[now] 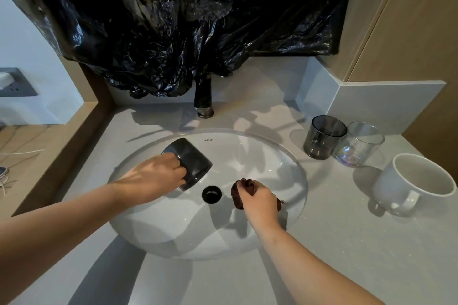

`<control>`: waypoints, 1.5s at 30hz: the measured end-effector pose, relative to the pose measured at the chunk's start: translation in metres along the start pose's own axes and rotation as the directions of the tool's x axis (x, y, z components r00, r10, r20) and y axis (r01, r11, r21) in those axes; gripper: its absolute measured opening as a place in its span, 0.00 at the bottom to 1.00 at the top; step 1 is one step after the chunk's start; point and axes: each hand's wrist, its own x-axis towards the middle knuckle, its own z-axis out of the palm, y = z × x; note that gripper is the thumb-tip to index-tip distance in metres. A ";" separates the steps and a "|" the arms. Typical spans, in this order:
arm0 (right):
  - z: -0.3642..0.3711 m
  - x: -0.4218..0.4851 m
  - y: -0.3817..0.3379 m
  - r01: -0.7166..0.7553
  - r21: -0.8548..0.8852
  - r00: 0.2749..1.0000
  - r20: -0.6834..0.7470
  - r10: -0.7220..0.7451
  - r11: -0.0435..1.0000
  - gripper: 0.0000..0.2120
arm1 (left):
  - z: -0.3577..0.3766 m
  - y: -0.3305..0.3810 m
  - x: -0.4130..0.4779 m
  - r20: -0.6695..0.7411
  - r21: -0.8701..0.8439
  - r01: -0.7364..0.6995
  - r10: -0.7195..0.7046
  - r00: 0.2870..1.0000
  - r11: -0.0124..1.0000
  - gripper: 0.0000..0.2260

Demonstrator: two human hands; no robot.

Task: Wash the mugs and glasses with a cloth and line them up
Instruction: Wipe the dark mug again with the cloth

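- Socket [14,82] on the wall, well out beyond the left hand [158,176]: it looks too far for ordinary splashes, though water flung hard that way would be a hazard
- Left hand grips the dark cup [190,163], fingers curled round its side, holding it tilted above the sink [173,230]; whether a handle lies under the fingers I cannot tell. A wet wall in a one-handed hold may slip, and the cup would drop onto the hard basin and chip
- Tap [204,99] stands beyond both hands, its top under black plastic sheeting [173,20]; no water shows running. Lifting the cup carelessly could knock it against the spout
- Drain [211,194] lies between the hands, dark and open
- Right hand [260,198] is clenched round the brown cloth [239,193], bunched tight, near the cup but apart from it. Balled like that, it may wipe only a narrow patch and leave the inside dirty
- Grey glass [323,140] and clear glass [358,143] stand upright on the bench [322,255] to the right of the right hand, seemingly touching; setting another piece down beside them could clink or tip them
- White mug [416,181] sits farthest right of the hands, upright; a swinging right forearm could catch it
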 end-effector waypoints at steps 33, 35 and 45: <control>-0.003 0.002 -0.058 0.440 -0.115 0.889 -0.084 -0.450 0.890 0.16 | -0.021 0.092 0.046 0.778 -0.564 0.142 -0.467 0.420 -0.813 0.16; -0.008 0.009 -0.064 0.364 -0.003 0.931 -0.022 -0.364 0.932 0.18 | -0.025 0.087 0.047 0.772 -0.576 0.159 -0.470 0.428 -0.802 0.17; -0.013 0.017 -0.078 0.306 -0.095 0.950 0.100 -0.297 0.947 0.19 | -0.034 0.085 0.052 0.783 -0.576 0.237 -0.444 0.437 -0.782 0.18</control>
